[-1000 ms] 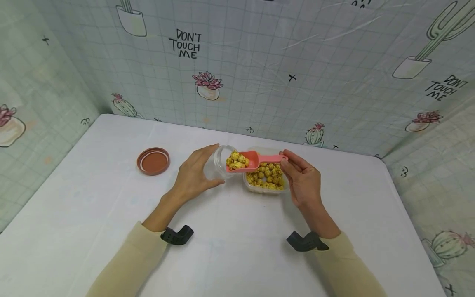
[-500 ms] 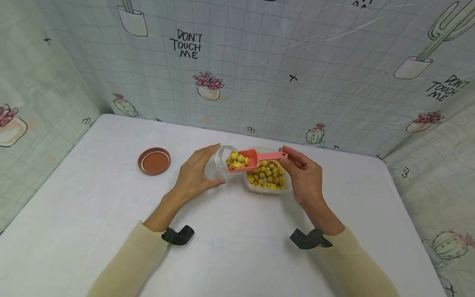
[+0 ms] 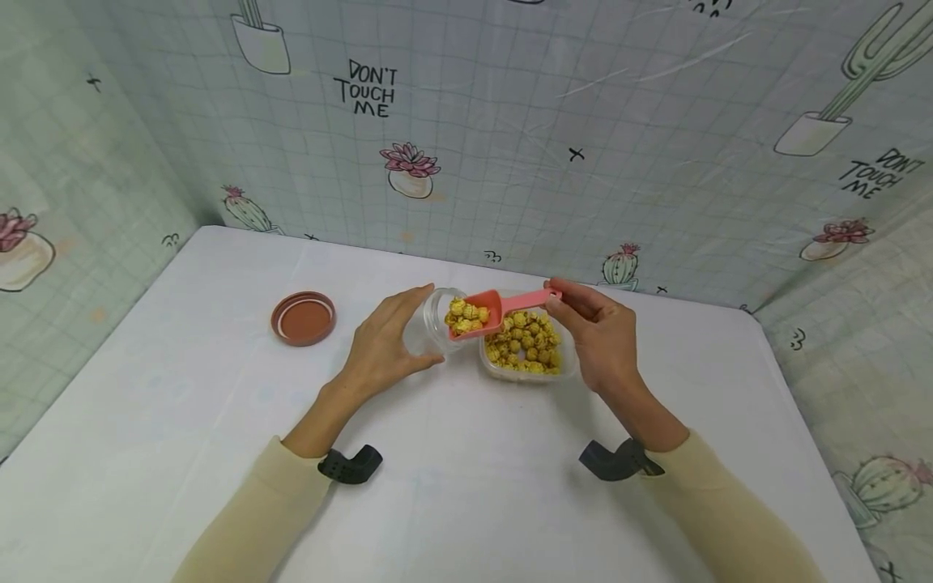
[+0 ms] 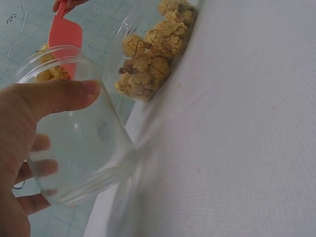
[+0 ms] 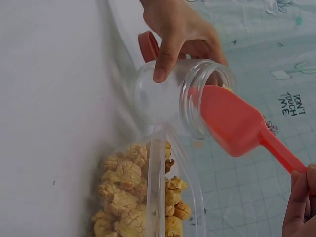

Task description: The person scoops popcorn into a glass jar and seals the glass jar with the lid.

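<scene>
My left hand [image 3: 382,344] grips a clear jar [image 4: 84,143] around its side, tilted with its mouth toward the right. No popcorn shows in the jar's lower part in the left wrist view. Between thumb and fingers my right hand [image 3: 601,336] pinches the handle end of a pink scoop [image 5: 232,121]. Yellow popcorn [image 3: 466,316] fills the scoop, whose front edge reaches into the jar's mouth. Below the scoop stands a clear plastic container [image 3: 521,376] holding more popcorn [image 5: 123,187].
A reddish-brown round lid [image 3: 303,318] lies on the white table [image 3: 466,486], left of the jar. Behind the table hangs a patterned cloth [image 3: 496,121] with cactus drawings. Dark wrist mounts [image 3: 351,465] sit on both forearms.
My right hand has risen slightly and lifted the scoop's handle, so the scoop slopes more toward the jar. The left hand and jar stay almost in place.
</scene>
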Demonstrator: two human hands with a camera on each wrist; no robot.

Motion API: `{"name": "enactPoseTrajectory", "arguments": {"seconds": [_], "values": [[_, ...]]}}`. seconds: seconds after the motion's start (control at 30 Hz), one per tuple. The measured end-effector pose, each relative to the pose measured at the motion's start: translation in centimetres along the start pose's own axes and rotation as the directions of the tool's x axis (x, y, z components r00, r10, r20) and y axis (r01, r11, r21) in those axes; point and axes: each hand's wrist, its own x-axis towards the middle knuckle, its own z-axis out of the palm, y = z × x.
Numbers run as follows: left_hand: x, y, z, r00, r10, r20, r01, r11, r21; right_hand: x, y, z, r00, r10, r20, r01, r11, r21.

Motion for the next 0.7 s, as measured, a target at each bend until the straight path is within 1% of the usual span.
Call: {"name": "enactPoseTrajectory", "arguments": {"seconds": [0.13, 0.27, 0.5, 0.63, 0.7], "values": [[0.0, 0.0, 0.0, 1.000, -0.001, 0.000, 0.001, 1.000, 0.005, 0.3, -0.5, -0.1, 0.999, -0.025, 0.027, 0.026, 0.999, -0.036], [0.0, 0.1, 0.0, 1.000, -0.003, 0.004, 0.003, 1.000, 0.010, 0.5, -1.3, -0.2, 0.996, -0.054, 0.064, 0.060, 0.994, -0.093], [0.1, -0.1, 0.0, 1.000, 0.013, -0.020, -0.013, 1.000, -0.001, 0.9, -3.2, -0.2, 0.986, -0.112, 0.120, 0.134, 0.970, -0.201], [0.1, -0.1, 0.1, 1.000, 0.013, -0.020, -0.013, 1.000, -0.005, 1.0, -3.9, -0.1, 0.978, -0.142, 0.150, 0.172, 0.963, -0.207], [0.1, -0.1, 0.1, 1.000, 0.011, -0.017, -0.011, 1.000, -0.005, 1.1, -4.0, -0.1, 0.977, -0.148, 0.155, 0.179, 0.962, -0.207]]}}
